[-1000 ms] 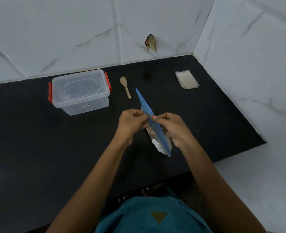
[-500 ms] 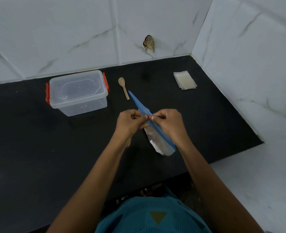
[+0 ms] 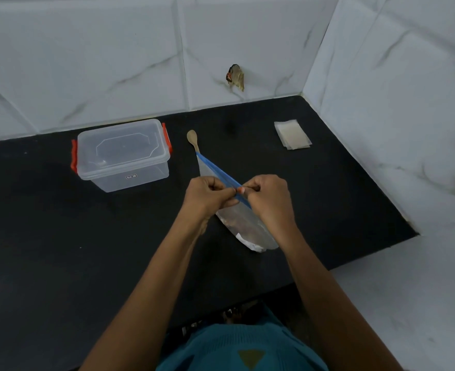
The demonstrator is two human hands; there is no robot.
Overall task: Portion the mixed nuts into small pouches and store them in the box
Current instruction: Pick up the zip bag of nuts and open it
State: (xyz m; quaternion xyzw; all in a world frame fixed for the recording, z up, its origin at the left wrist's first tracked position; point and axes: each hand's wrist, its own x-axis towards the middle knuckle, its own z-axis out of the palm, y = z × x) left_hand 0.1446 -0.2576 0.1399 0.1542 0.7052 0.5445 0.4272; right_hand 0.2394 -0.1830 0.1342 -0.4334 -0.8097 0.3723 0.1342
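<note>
A clear zip bag of mixed nuts (image 3: 243, 228) with a blue zip strip stands tilted on the black counter (image 3: 60, 250). My left hand (image 3: 207, 195) and my right hand (image 3: 267, 196) pinch the blue strip from opposite sides near its middle. A clear plastic box (image 3: 124, 153) with a closed lid and orange clasps sits at the back left. A small wooden spoon (image 3: 193, 140) lies beside it, its handle partly hidden behind the bag's far corner. A stack of small clear pouches (image 3: 292, 134) lies at the back right.
White marble-look tiled walls (image 3: 395, 103) close the counter at the back and on the right. The counter's front edge runs near my teal-clad body. A small chipped hole marks the back wall.
The bag's blue strip has swung leftward and lower, its far end now over the spoon's handle. Both hands keep pinching the strip and have shifted little.
</note>
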